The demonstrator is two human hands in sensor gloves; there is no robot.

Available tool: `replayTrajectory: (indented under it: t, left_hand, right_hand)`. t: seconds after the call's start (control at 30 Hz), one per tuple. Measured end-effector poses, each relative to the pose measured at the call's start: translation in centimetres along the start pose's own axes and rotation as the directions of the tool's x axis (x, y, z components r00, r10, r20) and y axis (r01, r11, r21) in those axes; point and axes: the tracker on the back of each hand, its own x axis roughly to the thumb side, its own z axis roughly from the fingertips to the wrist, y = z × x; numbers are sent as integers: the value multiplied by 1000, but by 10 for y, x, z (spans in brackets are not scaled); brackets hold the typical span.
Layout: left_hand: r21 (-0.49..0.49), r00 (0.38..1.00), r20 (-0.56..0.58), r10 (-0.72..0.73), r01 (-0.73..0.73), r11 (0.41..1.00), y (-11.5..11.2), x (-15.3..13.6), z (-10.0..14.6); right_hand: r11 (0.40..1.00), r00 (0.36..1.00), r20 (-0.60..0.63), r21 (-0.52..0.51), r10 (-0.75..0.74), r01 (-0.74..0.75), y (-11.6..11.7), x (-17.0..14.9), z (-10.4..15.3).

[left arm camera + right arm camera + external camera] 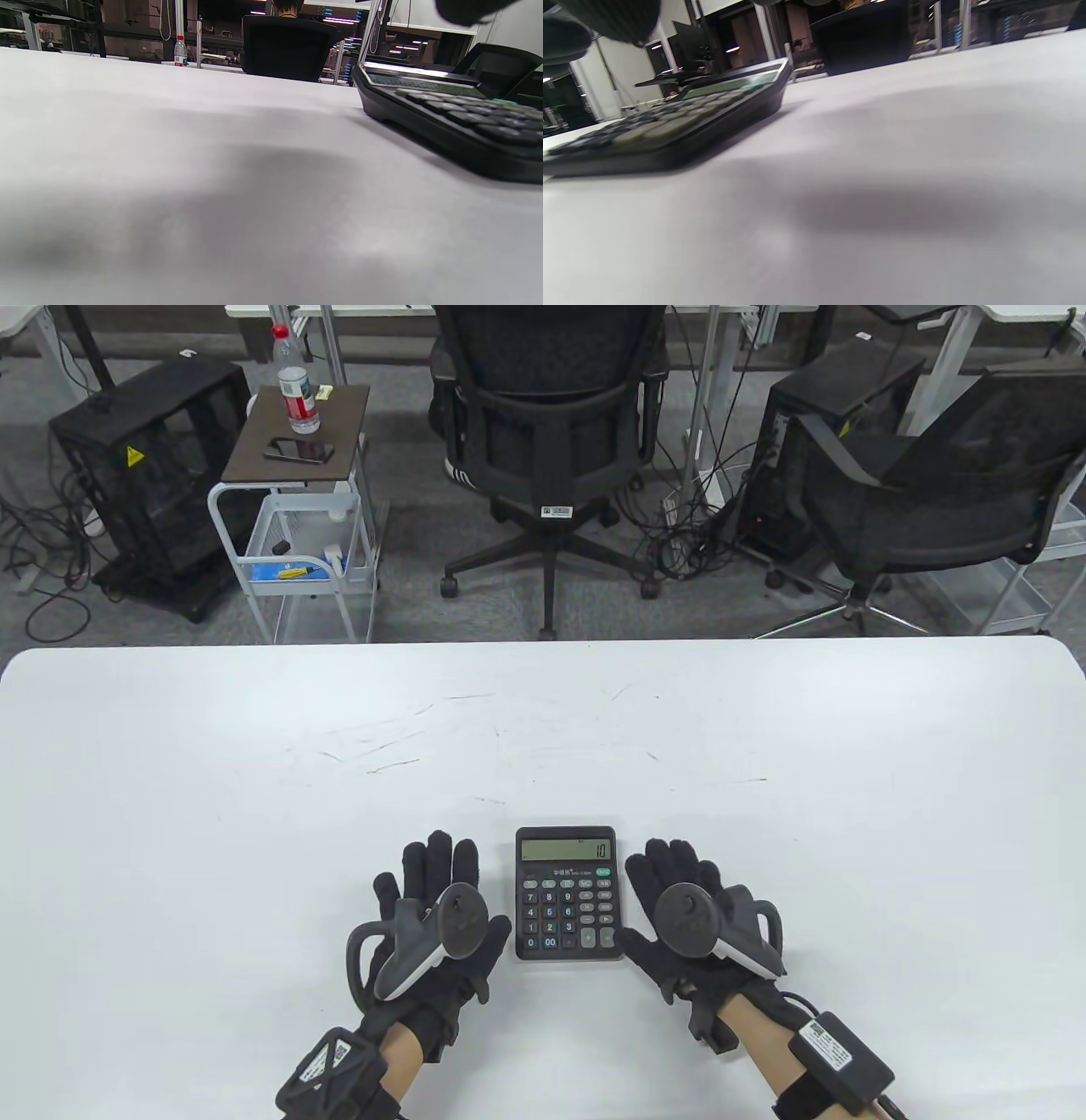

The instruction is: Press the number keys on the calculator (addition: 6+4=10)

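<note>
1. Broadly, the white table (254,814) fills the lower half of my table view, its surface marked with faint scuffs toward the middle.
2. Beyond its far edge I see a black office chair (551,432) at top centre, a second chair (942,483) at upper right, and a small cart (297,509) at upper left carrying a water bottle (294,386) and a phone (299,451).
3. My left hand (441,925) lies flat on the table at lower centre-left, fingers spread wide and holding nothing, just beside the calculator's left edge.
4. My right hand (696,916) lies the same way at lower centre-right, fingers splayed and empty, thumb close to the calculator's lower right corner.
5. Between the hands sits the calculator (566,892), square to the table edge, its display (566,850) reading 10.
6. From the left wrist view the calculator (449,118) sits at right; from the right wrist view it (670,123) sits at left.
</note>
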Motion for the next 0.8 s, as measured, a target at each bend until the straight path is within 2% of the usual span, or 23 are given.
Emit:
replayTrajectory:
  t: [0.33,0.8]
  left_hand:
    - [-7,1000,27,-13,13,1000,-2,7,2]
    - [-11,1000,20,-2,2,1000,-2,6,1]
  right_hand:
    - [999,992,-122,-39,-17,13,-9,-29,-8]
    - [1000,993,-120,-1,6,-7,-5,-29,-11]
